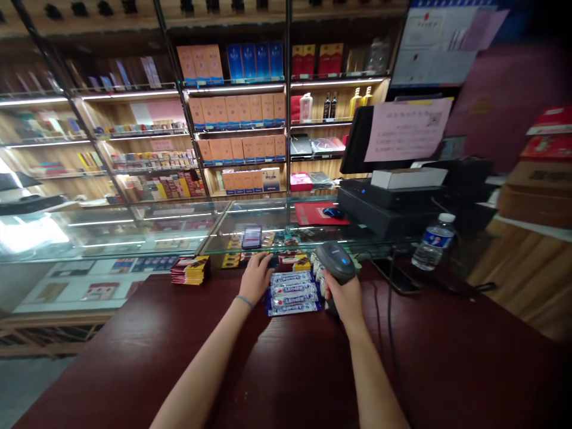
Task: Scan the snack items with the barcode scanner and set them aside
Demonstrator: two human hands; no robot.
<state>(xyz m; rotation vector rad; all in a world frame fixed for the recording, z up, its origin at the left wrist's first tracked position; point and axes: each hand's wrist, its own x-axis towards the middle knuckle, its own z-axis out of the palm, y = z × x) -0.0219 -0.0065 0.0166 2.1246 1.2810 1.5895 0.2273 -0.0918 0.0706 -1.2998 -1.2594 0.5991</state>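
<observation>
My right hand is wrapped round the handle of a dark grey barcode scanner, whose head shows a blue light. Left of it lies a row of blue and silver wrapped packets on the dark red counter. My left hand, with a band at the wrist, reaches past the packets' upper left corner. Its fingers stretch forward beside some red and yellow packs; whether the fingertips touch anything is hard to see. White-topped items stand partly hidden behind the scanner.
A stack of red and yellow packs sits at the left. Behind are a phone on the glass case, a mouse and a monitor. To the right are a water bottle, a dark phone and a cable.
</observation>
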